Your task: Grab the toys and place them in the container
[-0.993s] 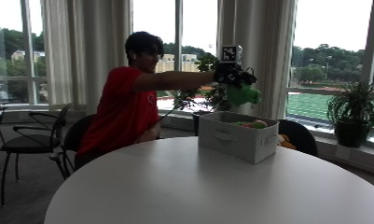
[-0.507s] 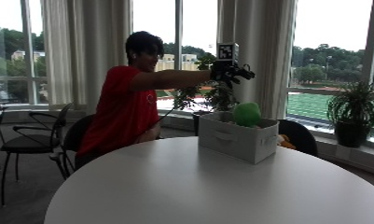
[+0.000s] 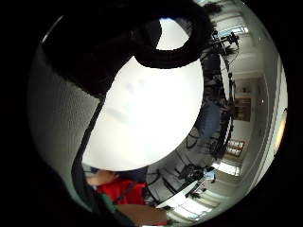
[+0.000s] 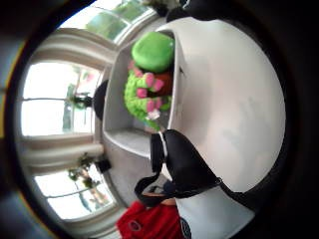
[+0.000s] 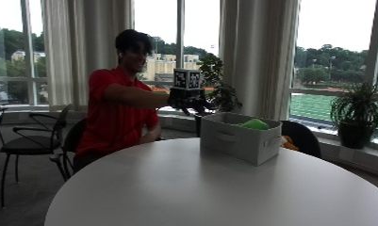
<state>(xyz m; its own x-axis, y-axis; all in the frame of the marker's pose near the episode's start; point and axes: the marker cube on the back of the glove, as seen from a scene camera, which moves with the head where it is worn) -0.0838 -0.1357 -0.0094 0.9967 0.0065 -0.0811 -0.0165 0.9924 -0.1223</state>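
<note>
A grey fabric container (image 5: 239,139) stands on the round white table (image 5: 176,188), at its far side. A green plush toy (image 5: 256,124) lies inside, its top showing above the rim. My gloved right hand (image 5: 192,101) hovers in the air just beside the container's near end, fingers spread, holding nothing. The thumb side palm view looks down into the container (image 4: 117,104): a round green toy (image 4: 152,52) and a green plush with pink spots (image 4: 144,94) lie together in it. The little finger side palm view shows only the bare table top (image 3: 151,109).
A dark chair (image 5: 301,136) stands behind the container, with something orange (image 5: 289,142) on it. Black chairs (image 5: 31,141) stand at the left. A potted plant (image 5: 358,117) sits on the window sill at the right, and another plant (image 5: 220,89) stands behind my hand.
One second ago my hand held the green toy above the container. It let go, the toy dropped in, and the hand drew back and lower, away from the container.
</note>
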